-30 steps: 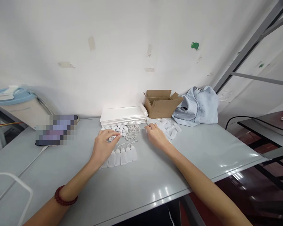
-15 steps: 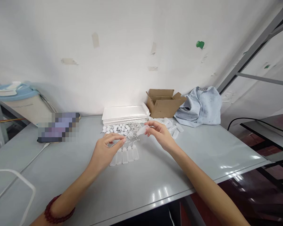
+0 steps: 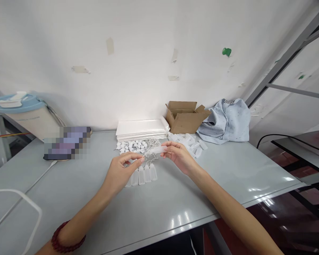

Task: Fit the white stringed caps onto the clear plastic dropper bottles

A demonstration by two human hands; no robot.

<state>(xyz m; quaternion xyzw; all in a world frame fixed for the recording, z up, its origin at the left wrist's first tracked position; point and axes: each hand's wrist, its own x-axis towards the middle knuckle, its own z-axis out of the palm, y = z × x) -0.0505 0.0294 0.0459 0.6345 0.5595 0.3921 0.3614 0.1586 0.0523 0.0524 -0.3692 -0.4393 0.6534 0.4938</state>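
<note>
My right hand (image 3: 178,156) pinches a small translucent white plastic tag (image 3: 157,150), held nearly level above the table. Between thumb and forefinger, my left hand (image 3: 124,167) grips the end of a thin white cord (image 3: 146,153), close to the narrow left end of that tag. Whether the cord passes through the tag is too small to tell. Just below the hands, several similar tags with cords (image 3: 147,173) lie in a row, the leftmost partly hidden by my left hand. Behind the hands are a heap of white cords (image 3: 154,143) and small white round pieces (image 3: 133,144).
Loose translucent tags (image 3: 192,143) lie to the right, before an open cardboard box (image 3: 187,122). A stack of flat white packs (image 3: 142,129) stands against the wall. A light blue cloth bag (image 3: 225,120) is further right; a phone (image 3: 69,142) and a lidded cup (image 3: 29,115) are left.
My right hand has turned the tag from slanted to nearly level and brought it slightly down, its end now near my left fingers. My left hand has hardly moved.
</note>
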